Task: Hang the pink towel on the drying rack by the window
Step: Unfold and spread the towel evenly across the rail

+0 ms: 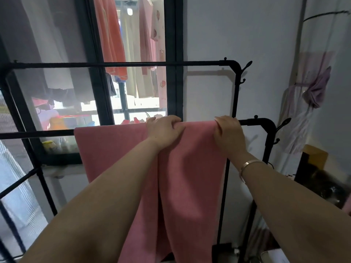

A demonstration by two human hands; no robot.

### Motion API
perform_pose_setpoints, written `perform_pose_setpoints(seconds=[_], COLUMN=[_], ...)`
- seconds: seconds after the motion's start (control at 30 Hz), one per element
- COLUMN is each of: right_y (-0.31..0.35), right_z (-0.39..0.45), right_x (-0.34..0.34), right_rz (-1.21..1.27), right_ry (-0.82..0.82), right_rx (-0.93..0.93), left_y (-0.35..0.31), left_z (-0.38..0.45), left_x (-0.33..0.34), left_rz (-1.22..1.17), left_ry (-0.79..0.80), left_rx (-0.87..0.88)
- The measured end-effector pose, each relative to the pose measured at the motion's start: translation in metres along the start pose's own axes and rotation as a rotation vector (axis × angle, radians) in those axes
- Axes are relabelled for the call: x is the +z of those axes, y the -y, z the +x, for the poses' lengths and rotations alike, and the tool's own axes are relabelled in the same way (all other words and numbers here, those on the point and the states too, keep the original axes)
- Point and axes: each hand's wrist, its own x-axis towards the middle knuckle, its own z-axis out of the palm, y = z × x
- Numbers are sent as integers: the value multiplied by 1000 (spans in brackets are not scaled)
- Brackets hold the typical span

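The pink towel (114, 154) is draped over the near bar of the black drying rack (36, 134) and hangs down in long folds toward me. My left hand (164, 130) grips the towel's top fold at the bar, near the middle. Further right, my right hand (228, 132) pinches the towel's right top corner against the same bar. A bracelet sits on my right wrist. The rack's higher far bar (114, 64) is bare.
A black-framed window (173, 54) stands behind the rack, with clothes hanging outside. The rack's right posts carry hooks (247, 66). A white wall lies to the right, with a tied curtain (311, 88) and a dark cabinet (311, 168) beside it.
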Motion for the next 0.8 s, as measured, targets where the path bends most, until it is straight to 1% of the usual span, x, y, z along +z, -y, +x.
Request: perform_pose_setpoints(seconds=[0.1, 0.2, 0.27, 0.33, 0.4, 0.47, 0.5, 0.57, 0.63, 0.67, 0.73, 0.8], right_y=[-7, -11, -12, -12, -10, -10, -11, -12, -4, 4, 21, 35], right_z=[1, 2, 4, 9, 15, 16, 17, 14, 11, 9, 2, -6], right_x=[-5, -14, -21, -24, -25, -26, -27, -27, -22, -16, 0, 12], right_rz=[-13, -36, -43, -90, -104, -140, -181, -249, -270, -278, -245, -197], right_ry=[28, 43, 51, 96, 121, 137, 117, 25, -37, -32, 57, 167], right_rx=[-28, -52, -35, 32, 125, 176, 187, 194, 160, 119, 12, -30], left_y=[4, -2, -9, -15, -19, -25, -27, -29, -27, -25, -23, -18], left_z=[-3, -1, 0, 2, 2, 0, -1, -4, -5, -6, -6, -8], left_x=[0, 2, 4, 8, 13, 19, 22, 28, 31, 32, 33, 31], left_rz=[-2, -72, -116, -120, -78, -25, 7, 86, 148, 160, 170, 196], left_ry=[-31, -86, -109, -132, -158, -170, -175, -189, -194, -189, -180, -161], left_rx=[37, -9, -50, -65, -57, -33, -15, 36, 70, 79, 92, 113])
